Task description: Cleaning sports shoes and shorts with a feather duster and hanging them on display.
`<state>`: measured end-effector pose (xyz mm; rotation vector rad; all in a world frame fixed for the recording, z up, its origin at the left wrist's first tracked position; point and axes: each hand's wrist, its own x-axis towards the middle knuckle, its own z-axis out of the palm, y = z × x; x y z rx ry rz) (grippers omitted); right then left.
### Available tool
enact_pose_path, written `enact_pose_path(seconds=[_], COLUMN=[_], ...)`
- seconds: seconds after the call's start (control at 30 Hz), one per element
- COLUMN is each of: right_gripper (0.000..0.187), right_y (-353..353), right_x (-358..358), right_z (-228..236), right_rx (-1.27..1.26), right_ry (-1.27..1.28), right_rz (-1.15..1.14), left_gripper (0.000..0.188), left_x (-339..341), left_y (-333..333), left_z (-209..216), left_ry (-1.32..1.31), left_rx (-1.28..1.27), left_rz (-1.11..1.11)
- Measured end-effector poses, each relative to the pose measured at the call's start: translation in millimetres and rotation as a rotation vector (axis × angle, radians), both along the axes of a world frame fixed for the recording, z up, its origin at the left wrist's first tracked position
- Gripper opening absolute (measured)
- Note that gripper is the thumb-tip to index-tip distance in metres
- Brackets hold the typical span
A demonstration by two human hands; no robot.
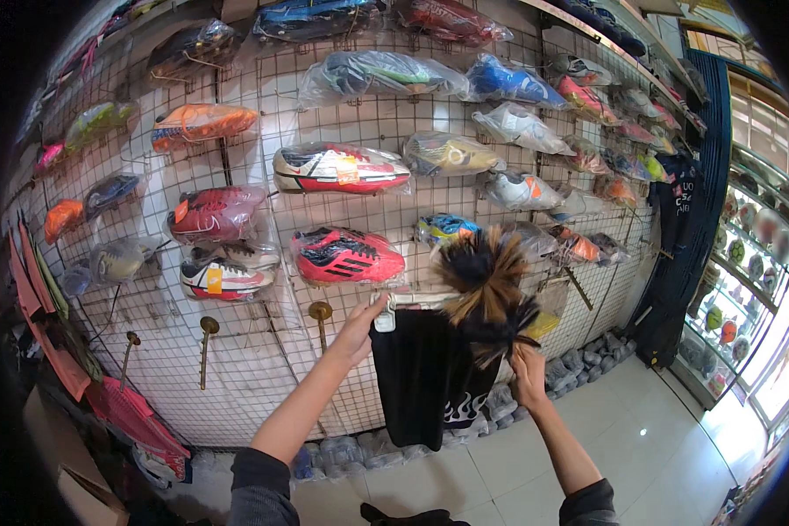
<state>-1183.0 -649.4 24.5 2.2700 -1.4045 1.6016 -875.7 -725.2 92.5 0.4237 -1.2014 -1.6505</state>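
Note:
My left hand (358,333) is closed on the left end of a white clip hanger (421,301). Black shorts (412,377) hang down from the hanger, with a white flame pattern near one lower corner. My right hand (528,375), lower and to the right, grips a feather duster (482,272) with black and tan feathers. The feathers cover the hanger's right end and the upper right of the shorts. The duster's handle is mostly hidden by the feathers and my fingers.
A wire grid wall (263,333) carries rows of plastic-wrapped sports shoes, among them a red shoe (346,255). Bare brass-coloured hooks (322,314) stick out below. Wrapped bundles (333,456) line the wall's foot on the tiled floor. A lit glass display case (741,272) stands at right.

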Motion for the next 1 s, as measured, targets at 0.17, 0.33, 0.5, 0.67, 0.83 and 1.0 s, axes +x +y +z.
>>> enact_pose_path(seconds=[0.17, 0.33, 0.5, 0.67, 0.83, 1.0], right_gripper=[0.034, 0.037, 0.029, 0.026, 0.032, 0.033], right_y=[-8.0, 10.0, 10.4, -0.3, 5.6, 37.0], right_x=[1.4, -13.3, -6.9, -9.1, -16.7, -3.5], right_z=[-53.6, -88.7, -15.0, -12.2, -104.5, -83.4], right_rx=[0.46, 0.6, 0.246, 0.206, 0.561, 0.576], right_ry=[0.554, 0.872, 0.595, 0.087, 0.852, 0.871], right_rz=[0.05, 0.157, 0.096, -0.134, -0.001, 0.28], left_gripper=[0.032, 0.032, 0.036, 0.032, 0.038, 0.034], left_x=[21.0, 15.7, 23.7, 10.8, 14.0, 34.5], left_y=[-27.4, -33.7, -39.8, -17.4, -5.3, -11.0], left_z=[38.6, 51.0, 22.7, 35.9, 67.3, 61.5], left_ry=[0.169, 0.071, 0.021, 0.019, 0.11, 0.088], left_rx=[-0.07, -0.166, -0.111, -0.131, -0.181, -0.2], left_rz=[0.045, 0.125, 0.128, 0.013, 0.028, 0.127])
